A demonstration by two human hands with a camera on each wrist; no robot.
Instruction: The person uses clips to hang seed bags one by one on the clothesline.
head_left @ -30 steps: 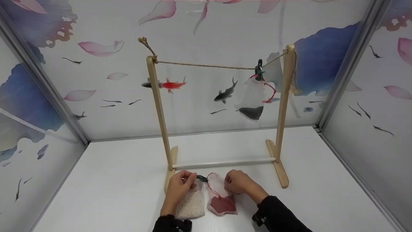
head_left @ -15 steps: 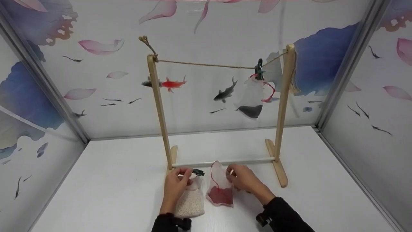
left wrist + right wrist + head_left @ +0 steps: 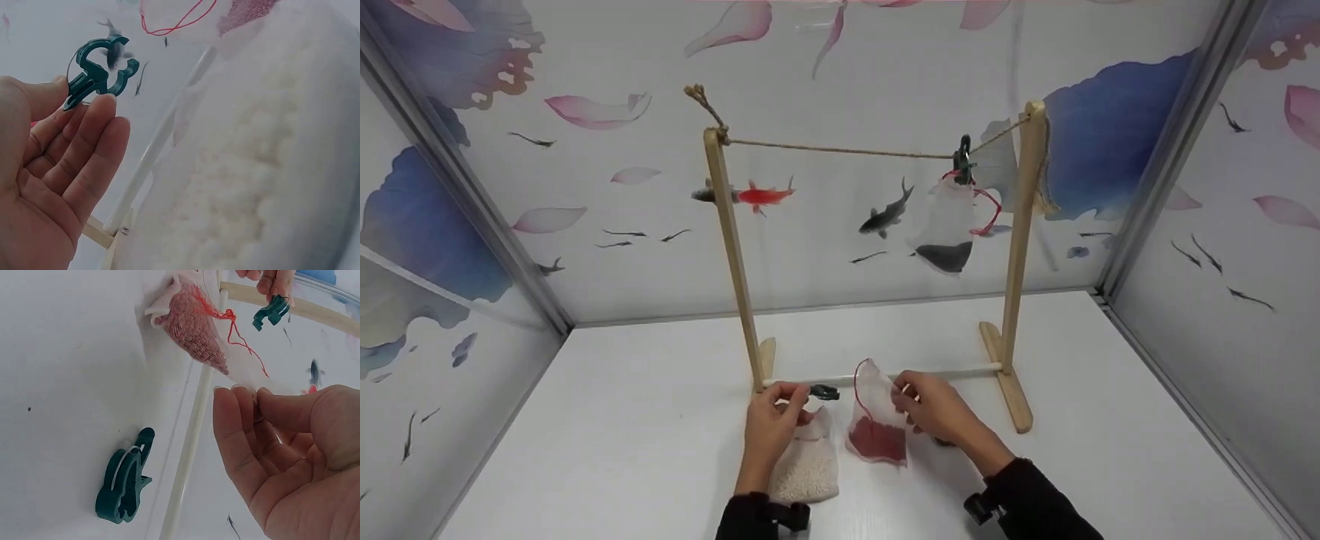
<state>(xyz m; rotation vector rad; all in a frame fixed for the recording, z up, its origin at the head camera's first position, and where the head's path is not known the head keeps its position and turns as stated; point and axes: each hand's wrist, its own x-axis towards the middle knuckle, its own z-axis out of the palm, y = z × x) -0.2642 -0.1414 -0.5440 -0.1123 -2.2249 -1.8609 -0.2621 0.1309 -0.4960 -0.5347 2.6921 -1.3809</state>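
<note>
Green plastic clip (image 3: 826, 392) pinched in our left hand (image 3: 773, 424), we grip the red-filled white mesh pouch (image 3: 877, 414) by its edge with our right hand (image 3: 936, 406), between both hands. Gripped there alone, it could slip under its weight.

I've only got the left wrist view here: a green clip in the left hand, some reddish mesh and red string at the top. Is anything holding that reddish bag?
Observer: Yes, the right hand pinches the pale upper part of the red-filled bag.
Operator: Good. Anything lying near that hand?
Observer: The right wrist view shows another green clip, lying on the white table.
Operator: Noted. Is anything hung up?
Observer: Yes, the head view shows a bag with dark contents hanging from the rope.
</note>
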